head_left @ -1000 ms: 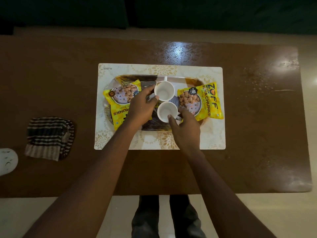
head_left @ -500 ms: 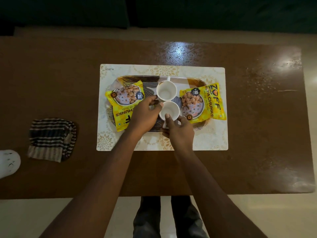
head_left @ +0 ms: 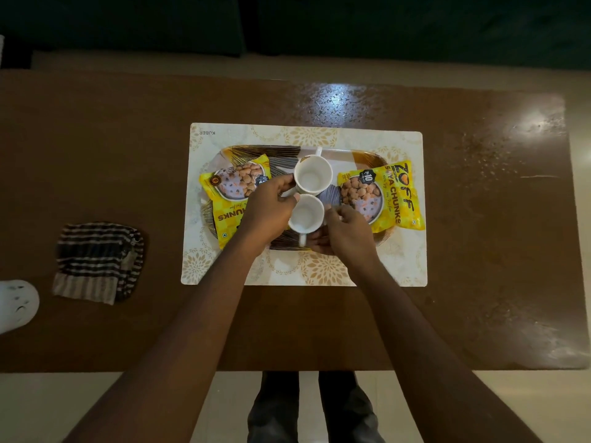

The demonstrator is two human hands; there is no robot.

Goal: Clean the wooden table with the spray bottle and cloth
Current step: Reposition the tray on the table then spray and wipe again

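The brown wooden table (head_left: 121, 161) fills the view. A dark striped cloth (head_left: 99, 262) lies folded on its left part. Just left of the cloth, the white top of the spray bottle (head_left: 16, 303) shows at the frame's edge. Both hands are far from these, at the table's middle. My left hand (head_left: 271, 209) and my right hand (head_left: 348, 231) close on the near white cup (head_left: 306, 215) from either side. The cup's handle points toward me. My left fingertips also touch the far white cup (head_left: 311, 177).
Both cups stand on a patterned tray (head_left: 367, 155) that sits on a cream placemat (head_left: 319, 273). Two yellow snack packets lie on the tray, one on the left (head_left: 233, 190) and one on the right (head_left: 383, 196). The table's right part (head_left: 499, 161) shows specks and glare.
My left hand has shifted from the far cup to the near cup. The near cup has turned, its handle swinging from the right toward me. Cloth and spray bottle have not moved.
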